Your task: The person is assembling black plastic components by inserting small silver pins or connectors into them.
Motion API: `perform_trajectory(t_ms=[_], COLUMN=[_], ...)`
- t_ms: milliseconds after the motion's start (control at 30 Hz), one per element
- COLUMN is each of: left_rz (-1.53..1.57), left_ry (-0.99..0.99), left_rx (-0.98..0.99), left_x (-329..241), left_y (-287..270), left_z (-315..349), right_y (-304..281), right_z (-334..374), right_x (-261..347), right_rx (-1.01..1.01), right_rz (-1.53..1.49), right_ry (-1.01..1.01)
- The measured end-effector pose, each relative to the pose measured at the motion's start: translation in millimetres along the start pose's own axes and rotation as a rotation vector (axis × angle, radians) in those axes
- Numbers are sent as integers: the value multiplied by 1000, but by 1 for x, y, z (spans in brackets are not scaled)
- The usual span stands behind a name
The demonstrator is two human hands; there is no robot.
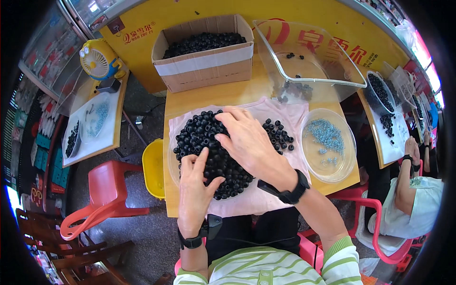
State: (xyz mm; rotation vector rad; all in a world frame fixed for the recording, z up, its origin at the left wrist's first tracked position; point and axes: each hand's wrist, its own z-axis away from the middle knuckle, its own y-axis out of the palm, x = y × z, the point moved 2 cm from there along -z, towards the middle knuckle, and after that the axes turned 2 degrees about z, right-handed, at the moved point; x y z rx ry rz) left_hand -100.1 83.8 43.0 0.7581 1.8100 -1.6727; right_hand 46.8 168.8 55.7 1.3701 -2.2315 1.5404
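Note:
A heap of round black beads lies in front of me in what looks like a shallow clear dish on a pale pink cloth. At the heap's near left side is my left hand, its thumb and index finger apart and touching the beads. My right hand reaches over the heap's far right part, fingers bent and spread on the beads, with nothing visible between them. A few loose black beads lie on the cloth beside my right hand. Farther right stands a clear round dish with small light-blue pieces.
A cardboard box full of black beads and a clear plastic bin with a few beads stand at the back. A yellow bin and a red chair are left. Another person's hands are at the right-hand table.

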Motion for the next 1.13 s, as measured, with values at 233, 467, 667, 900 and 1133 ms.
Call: perform_trajectory(t_ms=[233,467,667,900,1133], left_rz=[-240,-154,48,125,81], left_ry=[146,153,167,203,181], left_rx=[-255,-58,37,68,84], left_x=[11,58,45,34,18], left_y=[-21,-6,-7,-8,3], left_z=[-42,-66,-63,-44,-15], right_y=[43,58,53,30,21], right_z=[-29,-23,-19,0,38], right_x=[-27,-33,-26,-9,-1], right_rx=[135,332,228,247,230], right_rz=[70,55,-91,-131,-37], right_ry=[5,-48,-91,-95,-79])
